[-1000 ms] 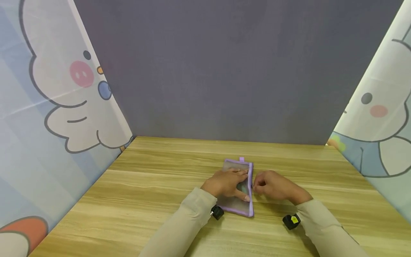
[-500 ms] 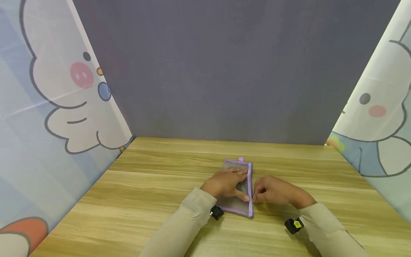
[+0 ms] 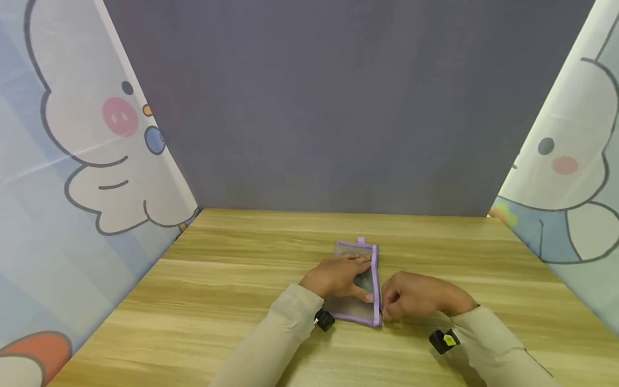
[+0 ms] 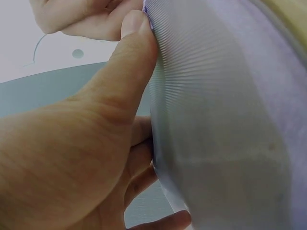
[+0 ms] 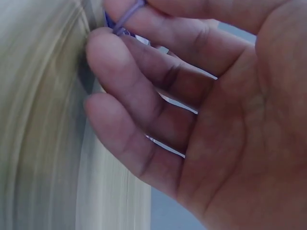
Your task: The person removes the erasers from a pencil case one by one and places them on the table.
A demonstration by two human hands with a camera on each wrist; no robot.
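At the left stands a pale blue cloth (image 3: 29, 215) printed with a white cartoon figure (image 3: 92, 188) with a pink snout. To its right the wood-grained counter (image 3: 217, 279) stretches across, with a dark grey panel (image 3: 300, 107) upright along its far edge. A beige sleeve (image 3: 271, 344) comes in from the near side, a small black box (image 3: 324, 320) at its wrist. The left hand (image 3: 337, 277) lies flat on a see-through pouch (image 3: 352, 308) with purple edging, its thumb set apart from the other fingers, all of them holding nothing. The pouch lies flat, right of the counter's middle, with a short purple tab (image 3: 361, 240) at its far end. Just beside the pouch's right edge, toward its near corner, is the right hand (image 3: 411, 294), its fingers curled, pinching a thin purple loop (image 5: 127, 19). Its beige sleeve (image 3: 498, 344) has a black box with a yellow patch (image 3: 448, 339) at the wrist. At the far right hangs another cartoon-printed cloth (image 3: 556, 215).
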